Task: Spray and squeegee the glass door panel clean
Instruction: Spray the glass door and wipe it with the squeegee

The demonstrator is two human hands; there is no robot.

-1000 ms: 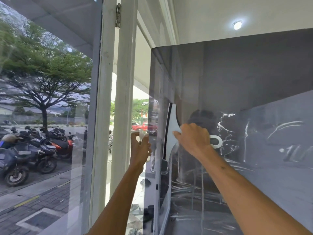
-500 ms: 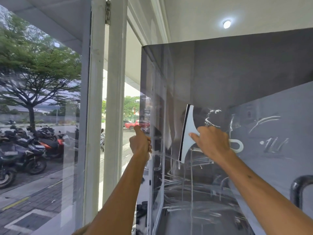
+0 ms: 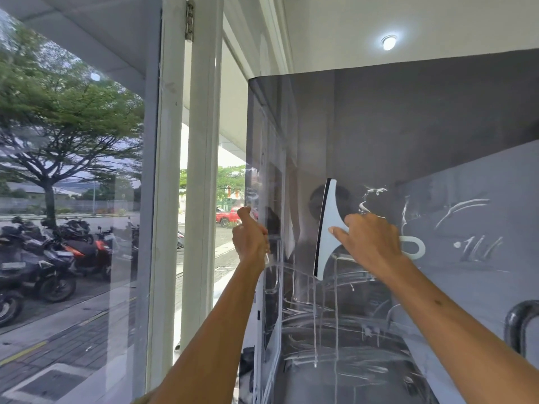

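The right hand [image 3: 370,240] is gripping the squeegee [image 3: 328,228] against the streaky glass door panel [image 3: 379,126]; the left hand [image 3: 250,237] is clutching its edge.

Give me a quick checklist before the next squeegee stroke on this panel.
1. Right hand grips the squeegee: ok.
2. Blade upright on the panel: looks ok, though contact along its full length cannot be told.
3. Left hand steadying the panel edge: looks ok, fingers curled there.
4. Panel clean: not ok, streaks and drips lie below and right of the blade.
5. Door handle out of the blade's way: ok, low right, apart.
6. Spray bottle within reach: cannot tell, none in view.
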